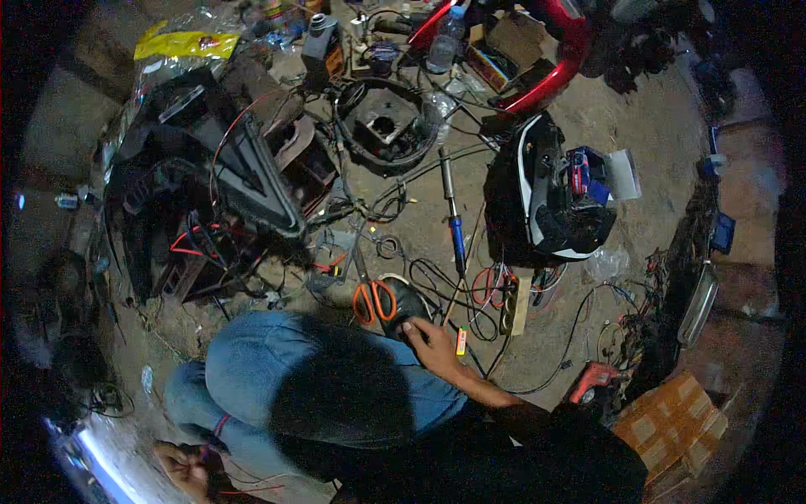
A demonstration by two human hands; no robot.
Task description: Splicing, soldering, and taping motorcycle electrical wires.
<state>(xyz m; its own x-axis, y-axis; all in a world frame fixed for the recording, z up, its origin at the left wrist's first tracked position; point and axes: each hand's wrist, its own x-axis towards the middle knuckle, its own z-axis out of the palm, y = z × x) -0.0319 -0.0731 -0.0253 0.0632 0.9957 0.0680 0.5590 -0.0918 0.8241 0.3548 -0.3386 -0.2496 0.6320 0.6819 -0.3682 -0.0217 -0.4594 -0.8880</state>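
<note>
My right hand reaches over my knee, its fingers closed at the near edge of a black rounded thing whose exact kind I cannot make out. Scissors with orange handles lie against that thing's left side, blades pointing away. Low at the left, beside my leg, my left hand is closed in a pinch on thin wires; it is dim there. Red wire trails from near this hand. Just right of my right hand lies a small orange and yellow lighter.
A soldering iron with a blue handle lies ahead, among tangled black cables. Black vehicle panels fill the left. A black and white housing, a power strip, a red power tool and cardboard are at the right.
</note>
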